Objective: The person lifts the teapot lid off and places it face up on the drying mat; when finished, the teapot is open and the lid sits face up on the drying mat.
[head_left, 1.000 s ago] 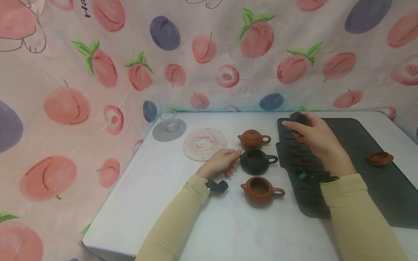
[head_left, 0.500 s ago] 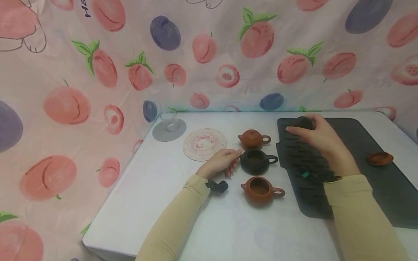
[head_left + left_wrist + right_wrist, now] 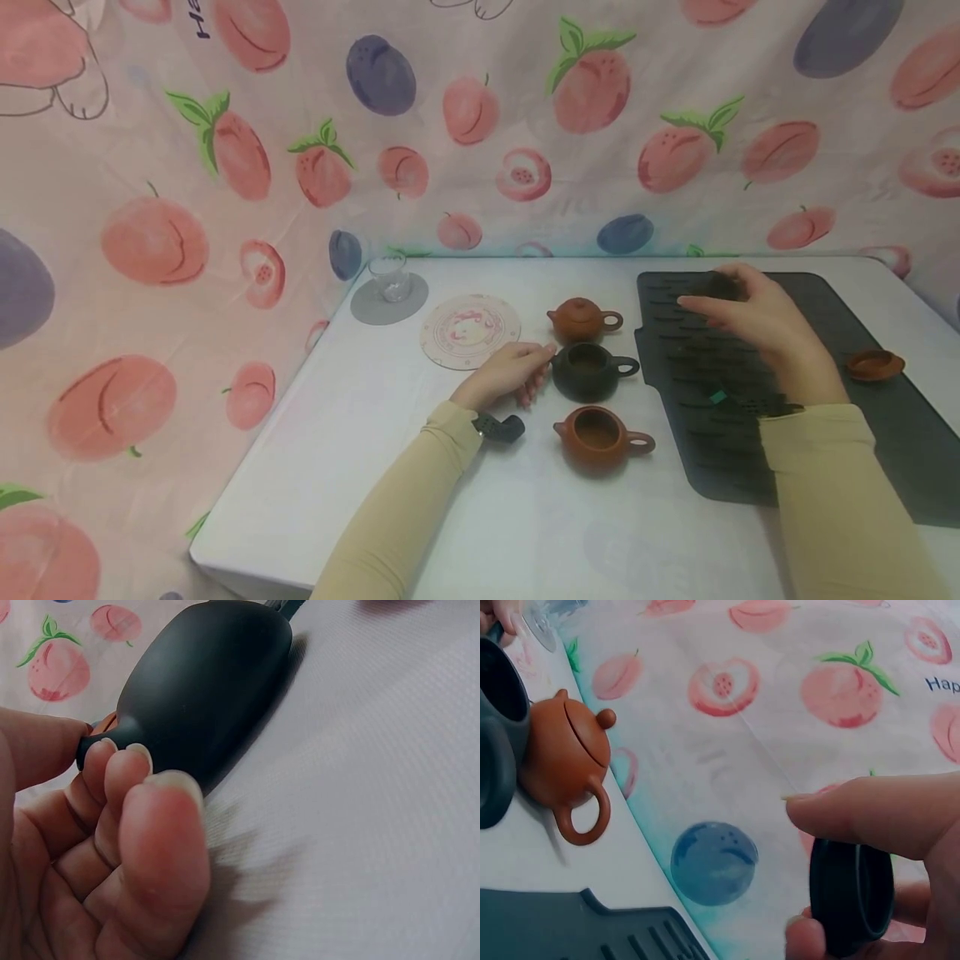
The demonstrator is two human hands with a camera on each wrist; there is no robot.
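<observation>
In the head view, a black teapot point(image 3: 588, 385) stands lidless at mid-table with its handle to the right. My left hand point(image 3: 510, 371) pinches its spout between thumb and fingers, as the left wrist view shows up close. Over the dark ribbed tray point(image 3: 705, 467), my right hand point(image 3: 776, 325) holds a round black teapot lid point(image 3: 847, 896) between thumb and fingers, tipped on its side. Behind the black pot sits a lidded brown teapot point(image 3: 581, 321). In front is a reddish-brown teapot point(image 3: 595, 446) with its top uncovered.
A reddish-brown lid point(image 3: 873, 365) lies at the tray's right side. To the left, a patterned round mat point(image 3: 470, 332) lies flat, and a glass cup point(image 3: 392, 283) stands on a grey coaster point(image 3: 367, 308). A fruit-print cloth point(image 3: 465, 183) hangs behind the white table.
My right hand has moved right and slightly down over the tray with the black lid, which has turned further behind the fingers. The left hand and the teapots have stayed in place.
</observation>
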